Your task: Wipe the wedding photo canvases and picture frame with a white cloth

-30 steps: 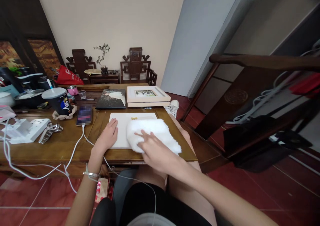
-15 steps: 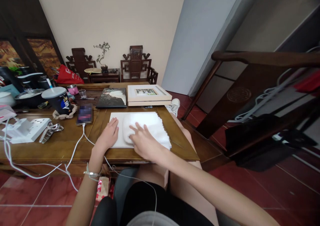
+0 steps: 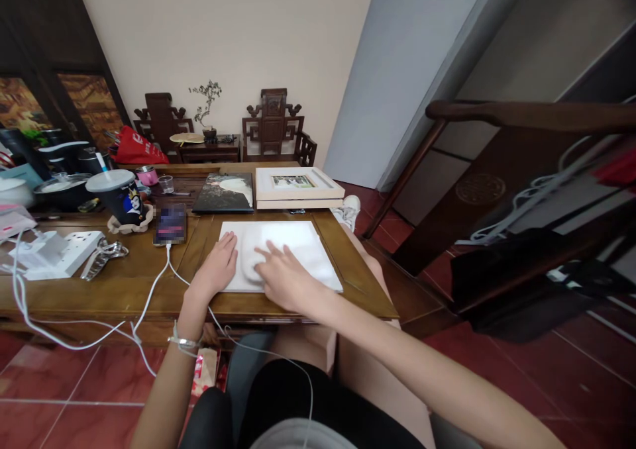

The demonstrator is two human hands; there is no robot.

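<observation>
Pressing white cloth (image 3: 249, 249) under R hand (image 3: 284, 281), fingers spread flat, L hand (image 3: 217, 270) open on board (image 3: 311, 253) beside it.

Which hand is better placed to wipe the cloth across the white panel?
Likely right: the right hand lies on the white cloth atop the white panel; the left hand rests flat at its left edge.

- The phone (image 3: 169, 224) screen, left of centre, is blurred out.
- The right hand (image 3: 284, 278) covers much of the cloth (image 3: 248, 260), whose edge is lost against the white board (image 3: 303, 240).
- A bowl (image 3: 10, 192) is cut off at the left edge.
- The picture in the frame (image 3: 298, 184), upper middle, is too small to make out.
- The chair (image 3: 521, 114) is cut off at the right edge.
</observation>
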